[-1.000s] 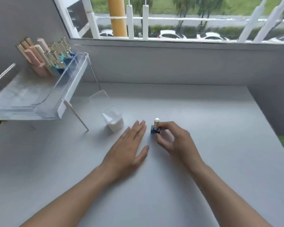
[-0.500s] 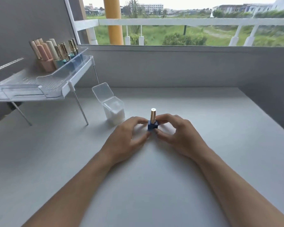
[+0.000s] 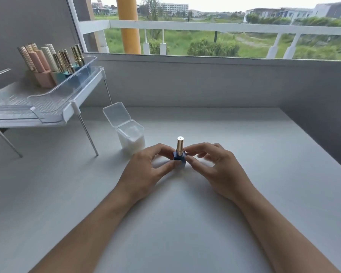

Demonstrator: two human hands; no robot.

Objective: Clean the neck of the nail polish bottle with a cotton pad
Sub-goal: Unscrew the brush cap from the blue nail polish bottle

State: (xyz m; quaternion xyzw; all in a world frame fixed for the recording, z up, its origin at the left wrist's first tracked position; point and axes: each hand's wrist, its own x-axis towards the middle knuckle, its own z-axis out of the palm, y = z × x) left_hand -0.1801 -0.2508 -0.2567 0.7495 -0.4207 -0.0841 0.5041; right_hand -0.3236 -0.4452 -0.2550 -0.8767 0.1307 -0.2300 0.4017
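Table (image 3: 244, 154) — cotton box (image 3: 131, 137) nr bottle (image 3: 179, 157)

Polished metallic finish is noted on bottle cap (image 3: 180, 145). Box (image 3: 130, 134) is moulded of clear glossy plastic. Bench (image 3: 175, 223) is finished matt and smooth.

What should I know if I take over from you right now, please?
Left hand: pinches the blue base of the nail polish bottle, upright on the table.
Right hand: fingertips on the bottle at the foot of its gold cap.
Cotton pads: in the open clear box left of the bottle; none taken.
Done: bottle steadied. Left: uncap, take a pad, wipe the neck.
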